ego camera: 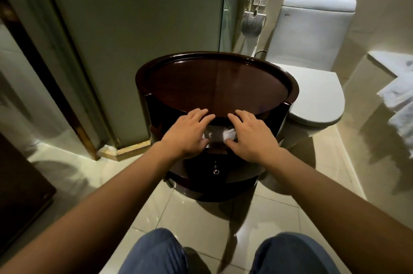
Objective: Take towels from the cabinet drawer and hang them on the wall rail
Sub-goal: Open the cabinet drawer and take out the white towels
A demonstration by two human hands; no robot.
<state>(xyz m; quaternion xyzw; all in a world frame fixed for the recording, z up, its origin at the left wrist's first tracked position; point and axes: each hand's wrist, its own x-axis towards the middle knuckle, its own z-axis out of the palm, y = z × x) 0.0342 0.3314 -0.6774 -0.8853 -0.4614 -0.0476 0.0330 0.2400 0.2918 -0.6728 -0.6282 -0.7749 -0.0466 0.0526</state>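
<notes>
— Where are your hands?
— Your left hand [187,134] and right hand [250,134] reach palm-down into the open drawer [215,157] of the round dark cabinet [216,81]; fingers spread, gripping nothing clearly.
— And the towel?
— A white towel [229,133] lies in the drawer, between your hands, touching the right; a toilet [312,86] stands far right.

Bare forearms, no sleeves; blue denim trousers [156,253] on both knees.
</notes>
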